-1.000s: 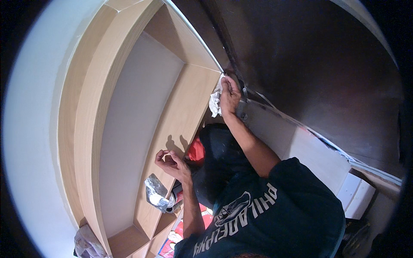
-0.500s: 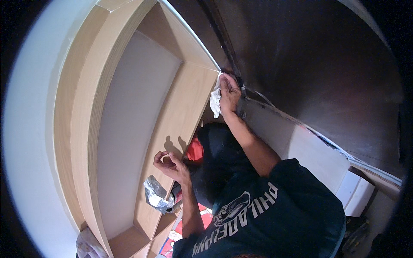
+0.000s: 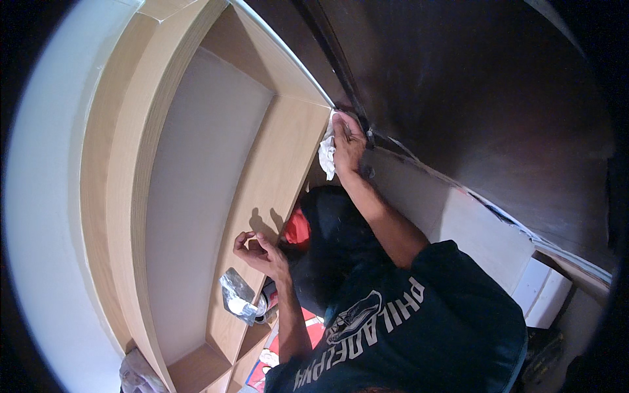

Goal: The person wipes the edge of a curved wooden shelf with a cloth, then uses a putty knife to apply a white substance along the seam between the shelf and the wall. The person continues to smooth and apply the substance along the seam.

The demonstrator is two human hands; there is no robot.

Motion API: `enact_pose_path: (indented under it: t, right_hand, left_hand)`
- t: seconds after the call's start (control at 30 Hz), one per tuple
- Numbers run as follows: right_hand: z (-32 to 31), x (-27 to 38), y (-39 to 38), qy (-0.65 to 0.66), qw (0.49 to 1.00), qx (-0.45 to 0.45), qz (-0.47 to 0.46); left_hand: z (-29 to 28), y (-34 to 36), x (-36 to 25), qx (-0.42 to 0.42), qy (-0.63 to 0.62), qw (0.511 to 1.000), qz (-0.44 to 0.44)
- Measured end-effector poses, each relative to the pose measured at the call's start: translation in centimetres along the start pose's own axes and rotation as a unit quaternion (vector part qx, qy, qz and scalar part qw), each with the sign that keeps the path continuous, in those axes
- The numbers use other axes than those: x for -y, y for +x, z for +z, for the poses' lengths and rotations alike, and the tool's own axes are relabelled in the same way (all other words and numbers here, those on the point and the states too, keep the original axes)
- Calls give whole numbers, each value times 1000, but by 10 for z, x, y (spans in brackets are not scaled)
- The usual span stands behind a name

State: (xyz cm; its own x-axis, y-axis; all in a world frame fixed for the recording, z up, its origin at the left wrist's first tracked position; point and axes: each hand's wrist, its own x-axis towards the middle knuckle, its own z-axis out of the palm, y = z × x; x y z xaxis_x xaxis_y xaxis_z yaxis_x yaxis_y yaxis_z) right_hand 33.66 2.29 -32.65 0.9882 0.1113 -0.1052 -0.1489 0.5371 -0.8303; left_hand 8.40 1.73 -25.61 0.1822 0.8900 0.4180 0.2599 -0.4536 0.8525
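My right hand grips a crumpled white cloth, pressed against the corner where a light wood shelf board meets a white edge strip, beside a dark panel. My left hand is raised over the lower part of the board, fingers curled but apart, with nothing visible in them, casting a shadow on it. Below it a metal plate smeared with white paste rests on the board, next to a can partly hidden by my left arm.
A large dark panel fills the upper right. A white wall stands left. A white box and a dark tool sit lower right. A grey cloth lies lower left, with a red printed item below the shelf.
My right hand with the white cloth has shifted slightly up and left along with the shelf in the view. My left hand has barely moved.
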Motion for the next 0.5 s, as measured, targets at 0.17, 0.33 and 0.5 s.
enact_pose_path:
  t: [0.17, 0.33, 0.5]
  right_hand:
    - [-2, 1, 3, -59, 998, -2, -37]
    - [8, 7, 4, -4, 1000, 11, -29]
    - [1, 1, 6, -23, 1000, 13, -12]
  left_hand:
    - [-1, -2, -5, 0, 19, 999, -48]
    - [-1, -3, -1, 1, 4, 1000, -3]
    - [2, -1, -2, -5, -1, 1000, 3]
